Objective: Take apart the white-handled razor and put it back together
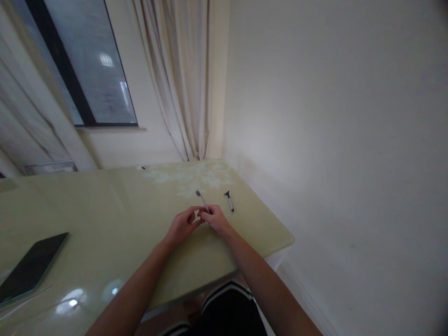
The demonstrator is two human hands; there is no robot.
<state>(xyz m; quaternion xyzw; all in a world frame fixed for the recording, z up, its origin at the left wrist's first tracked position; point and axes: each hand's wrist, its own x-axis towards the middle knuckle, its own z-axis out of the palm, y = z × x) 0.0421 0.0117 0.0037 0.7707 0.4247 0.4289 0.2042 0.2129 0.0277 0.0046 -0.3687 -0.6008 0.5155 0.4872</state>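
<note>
A toothbrush (202,198) with a dark-bristled head points up and away from me over the table. Its light handle runs into the fingers of my right hand (217,219), which is closed around it. My left hand (184,225) meets the right one at the handle's lower end, thumb and fingers curled in a pinch. Something small and dark shows between the fingertips, too small to name. Just beyond my right hand, a razor (230,202) with a black head and a pale handle lies on the table.
The glossy yellow-green table (105,214) meets a white wall on the right. A dark tablet (33,268) lies at the left. Near the back edge is a small black item (143,168). Curtains (182,84) and a window (91,60) stand behind.
</note>
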